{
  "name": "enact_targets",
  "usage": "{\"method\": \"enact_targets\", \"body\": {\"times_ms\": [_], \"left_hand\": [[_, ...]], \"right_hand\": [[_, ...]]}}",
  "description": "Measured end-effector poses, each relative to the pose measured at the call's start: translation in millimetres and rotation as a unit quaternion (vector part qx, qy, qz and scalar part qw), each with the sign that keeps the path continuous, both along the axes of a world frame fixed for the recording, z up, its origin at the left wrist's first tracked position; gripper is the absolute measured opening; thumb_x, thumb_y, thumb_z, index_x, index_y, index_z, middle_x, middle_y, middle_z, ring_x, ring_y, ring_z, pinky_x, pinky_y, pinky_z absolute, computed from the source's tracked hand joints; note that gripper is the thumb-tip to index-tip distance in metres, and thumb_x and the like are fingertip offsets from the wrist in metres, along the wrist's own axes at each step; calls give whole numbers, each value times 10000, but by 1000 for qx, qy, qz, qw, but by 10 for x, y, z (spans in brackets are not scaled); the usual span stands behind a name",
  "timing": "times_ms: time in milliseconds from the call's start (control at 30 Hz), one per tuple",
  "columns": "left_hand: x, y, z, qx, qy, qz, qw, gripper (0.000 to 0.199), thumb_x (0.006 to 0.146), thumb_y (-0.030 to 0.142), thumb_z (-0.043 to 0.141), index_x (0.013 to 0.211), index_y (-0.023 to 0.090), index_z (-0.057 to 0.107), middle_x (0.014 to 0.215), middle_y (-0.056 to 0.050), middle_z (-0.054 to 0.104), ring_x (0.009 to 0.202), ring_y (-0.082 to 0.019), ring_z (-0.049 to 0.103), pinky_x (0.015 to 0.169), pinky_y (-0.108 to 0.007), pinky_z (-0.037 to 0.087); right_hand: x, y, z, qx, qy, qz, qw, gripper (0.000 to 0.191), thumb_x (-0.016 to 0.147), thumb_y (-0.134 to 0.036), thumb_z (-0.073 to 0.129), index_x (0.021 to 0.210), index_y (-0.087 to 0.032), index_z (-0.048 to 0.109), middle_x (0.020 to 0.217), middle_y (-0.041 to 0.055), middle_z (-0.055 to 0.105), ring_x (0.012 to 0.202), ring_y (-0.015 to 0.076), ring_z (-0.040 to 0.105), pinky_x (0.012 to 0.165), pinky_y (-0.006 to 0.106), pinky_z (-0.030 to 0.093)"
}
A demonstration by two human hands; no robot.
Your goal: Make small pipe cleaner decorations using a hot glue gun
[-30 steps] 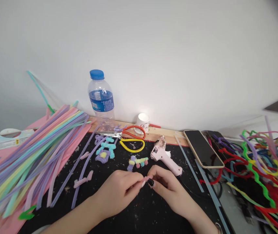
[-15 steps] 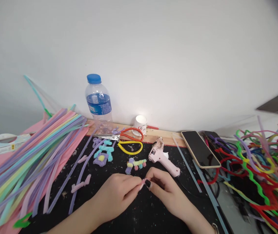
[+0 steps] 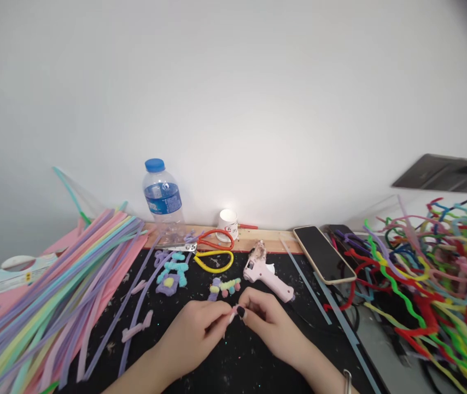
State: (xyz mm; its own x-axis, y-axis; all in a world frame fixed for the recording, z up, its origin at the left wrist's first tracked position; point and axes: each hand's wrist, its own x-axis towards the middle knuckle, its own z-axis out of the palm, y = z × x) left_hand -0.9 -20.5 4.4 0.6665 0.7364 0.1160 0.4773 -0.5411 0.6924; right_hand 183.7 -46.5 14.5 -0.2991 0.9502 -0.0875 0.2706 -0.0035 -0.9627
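Over the black mat, my left hand and my right hand meet fingertip to fingertip. Both pinch a small piece of pink pipe cleaner, mostly hidden by the fingers. Just beyond the fingertips lies a small multicoloured pipe cleaner piece. A pale pink glue gun rests behind my right hand. Farther left is a blue pipe cleaner shape with a purple flower and yellow centre. Scissors with one red and one yellow handle loop lie behind it.
Many pastel pipe cleaners are heaped at left, and a tangle of bright ones at right. Along the wall stand a water bottle and a paper cup. A phone and clear glue sticks lie right of the glue gun.
The camera view has tilted up and shifted slightly right, so things sit lower and farther left. My hands stay together, pinching the pink piece.
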Motion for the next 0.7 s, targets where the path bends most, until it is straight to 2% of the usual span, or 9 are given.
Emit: {"method": "enact_targets", "body": {"times_ms": [200,500,700], "left_hand": [[18,18,16,-12,4,16,1000,295,915,239,389,669,171,538,589,27,556,553,-107,512,561,-202,342],[30,-11,42,13,-10,13,1000,311,913,236,389,641,169,523,583,25,564,547,-107,515,569,-207,344],[36,-20,47,24,-31,16,999,326,910,229,387,611,169,502,563,25,544,543,-110,515,563,-208,343]], "right_hand": [[-3,-1,-67,13,38,-9,999,154,860,-217,511,714,-168,500,637,-47,412,588,101,355,543,231,283],[-26,-4,-66,36,70,-22,997,151,818,-159,512,670,-172,487,606,-52,399,574,105,364,543,234,275],[-39,11,-139,50,75,-28,996,137,787,-139,502,660,-179,473,608,-49,415,579,110,381,553,240,290]]}}
